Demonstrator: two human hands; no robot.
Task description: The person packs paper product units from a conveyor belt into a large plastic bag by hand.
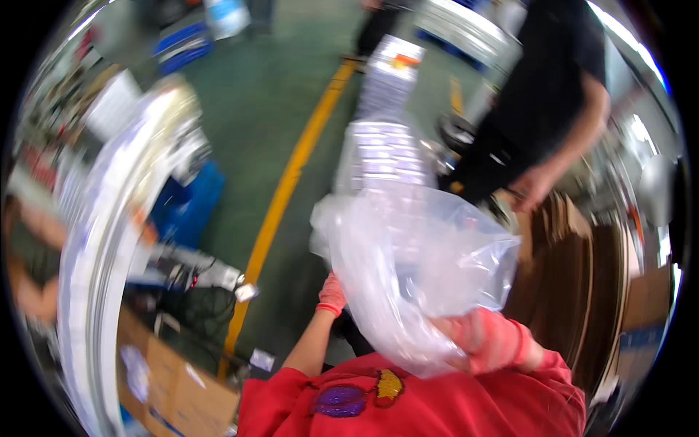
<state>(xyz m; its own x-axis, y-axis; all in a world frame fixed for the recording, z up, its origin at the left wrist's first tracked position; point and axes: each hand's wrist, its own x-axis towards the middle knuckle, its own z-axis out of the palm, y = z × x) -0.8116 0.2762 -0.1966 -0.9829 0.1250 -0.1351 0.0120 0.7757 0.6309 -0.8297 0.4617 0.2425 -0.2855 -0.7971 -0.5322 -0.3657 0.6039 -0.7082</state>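
A large clear plastic bag (378, 291) spreads in front of my chest, its wide end opening away from me. My right hand (486, 341), in a pink-red glove, is closed on the gathered near part of the bag. At the bag's left edge is my left hand (333, 293), in a similar glove; its fingers are partly hidden and blurred. Stacked small white-and-purple packs (386, 149) stand just beyond the bag and show faintly through it. Farther off rises another pale stack (393, 69) with an orange mark on top.
A person in dark clothes (539, 109) stands at the right, one arm hanging near upright brown cardboard sheets (561, 269). At left runs a long white workbench (98, 255), with a cardboard box (175, 379) below. A yellow line (284, 182) crosses the green floor. Blue crates (182, 47) lie far left.
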